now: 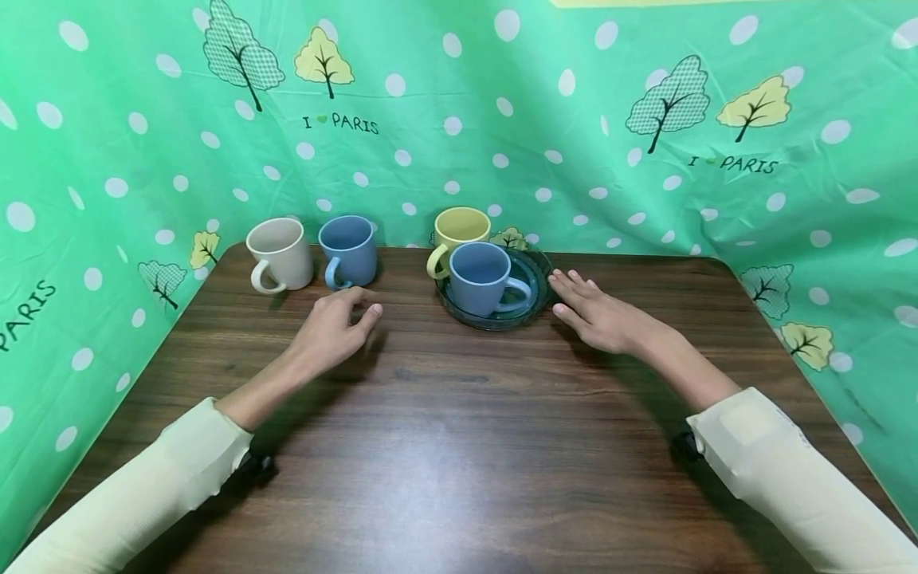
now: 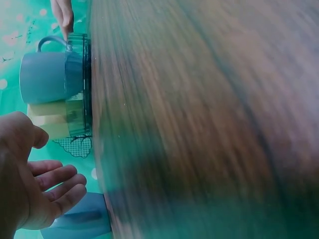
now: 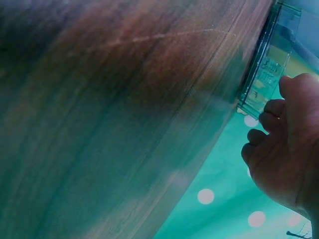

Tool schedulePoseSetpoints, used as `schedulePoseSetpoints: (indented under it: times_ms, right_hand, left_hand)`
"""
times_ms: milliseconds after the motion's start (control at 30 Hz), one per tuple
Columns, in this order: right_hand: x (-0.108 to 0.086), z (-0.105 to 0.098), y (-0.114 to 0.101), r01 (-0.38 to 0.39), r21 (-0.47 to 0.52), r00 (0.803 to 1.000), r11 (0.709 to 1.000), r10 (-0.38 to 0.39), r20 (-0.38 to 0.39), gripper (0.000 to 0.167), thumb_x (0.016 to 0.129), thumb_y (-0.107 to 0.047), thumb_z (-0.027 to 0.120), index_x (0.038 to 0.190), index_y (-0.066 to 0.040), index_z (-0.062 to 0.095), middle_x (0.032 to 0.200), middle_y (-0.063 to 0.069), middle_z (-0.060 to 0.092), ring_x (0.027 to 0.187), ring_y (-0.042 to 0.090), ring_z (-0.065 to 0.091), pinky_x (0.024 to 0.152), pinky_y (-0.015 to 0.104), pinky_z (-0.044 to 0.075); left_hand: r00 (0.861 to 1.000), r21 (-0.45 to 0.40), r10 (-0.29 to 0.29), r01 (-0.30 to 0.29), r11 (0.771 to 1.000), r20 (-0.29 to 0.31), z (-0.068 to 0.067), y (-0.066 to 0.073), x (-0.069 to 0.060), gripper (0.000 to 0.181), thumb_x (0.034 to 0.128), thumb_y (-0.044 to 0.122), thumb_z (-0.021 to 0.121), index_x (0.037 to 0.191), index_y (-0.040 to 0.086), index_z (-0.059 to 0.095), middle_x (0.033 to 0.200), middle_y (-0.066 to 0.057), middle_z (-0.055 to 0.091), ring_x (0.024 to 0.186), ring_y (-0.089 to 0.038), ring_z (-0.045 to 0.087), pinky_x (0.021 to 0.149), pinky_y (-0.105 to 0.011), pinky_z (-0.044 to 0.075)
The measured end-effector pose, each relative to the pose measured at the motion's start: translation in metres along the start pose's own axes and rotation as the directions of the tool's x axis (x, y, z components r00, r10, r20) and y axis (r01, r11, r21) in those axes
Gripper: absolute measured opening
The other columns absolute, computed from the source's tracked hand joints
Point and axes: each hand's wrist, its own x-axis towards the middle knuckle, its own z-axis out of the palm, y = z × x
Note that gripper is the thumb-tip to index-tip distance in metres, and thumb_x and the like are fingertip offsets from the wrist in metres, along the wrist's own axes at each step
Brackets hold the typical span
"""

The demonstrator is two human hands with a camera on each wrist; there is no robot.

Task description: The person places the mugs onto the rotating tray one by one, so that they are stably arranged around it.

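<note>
Left hand [image 1: 333, 331]: released, bent loosely at the fingers, thumb apart, holding nothing; placed over the table, just short of the outer blue mug; contact with it, cannot tell.
Right hand [image 1: 597, 315]: released, nearly straight at the fingers, palm down, grasping nothing; right beside the glass bowl, fingertips toward its rim; touching or just off, cannot tell.
Outer blue mug [image 1: 351, 249]: upright on the table, just beyond the left hand's fingers; handle turned toward the person.
White mug [image 1: 284, 249]: upright, beyond the left hand and off to its left, beside the outer blue mug with a small gap; handle also toward the person.
Glass bowl [image 1: 534, 269]: between both hands, farther out than the left, just left of the right hand's fingertips; see-through, dark green-blue.
Inner blue mug [image 1: 479, 275]: upright inside the bowl, near side; left of the right hand, handle pointing toward it.
Yellow mug [image 1: 462, 223]: behind the inner blue mug, partly hidden by it; handle toward the left hand's side; seating in the bowl, hard to see.
Table [image 1: 459, 446]: dark wood grain, under both hands.
Cloth [image 1: 452, 159]: green, white-dotted, printed with trees, hanging beyond both hands.
</note>
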Motion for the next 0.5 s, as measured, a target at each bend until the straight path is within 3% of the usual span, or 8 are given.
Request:
schedulePoseSetpoints:
  times_ms: [500]
  right_hand:
    - [-0.0051, 0.0025, -0.0043, 0.018, 0.008, 1.000, 1.000, -0.018, -0.012, 0.066, 0.125, -0.035, 0.040, 0.179, 0.000, 0.022, 0.188, 0.027, 0.016, 0.176, 0.051, 0.010, 0.143, 0.070, 0.014]
  left_hand:
    - [0.996, -0.052, -0.087, 0.085, 0.995, -0.029, -0.0075, -0.0080, -0.0046, 0.031, 0.1171, 0.033, 0.061, 0.128, 0.009, 0.077, 0.126, -0.015, 0.081, 0.122, -0.037, 0.078, 0.110, -0.060, 0.060]
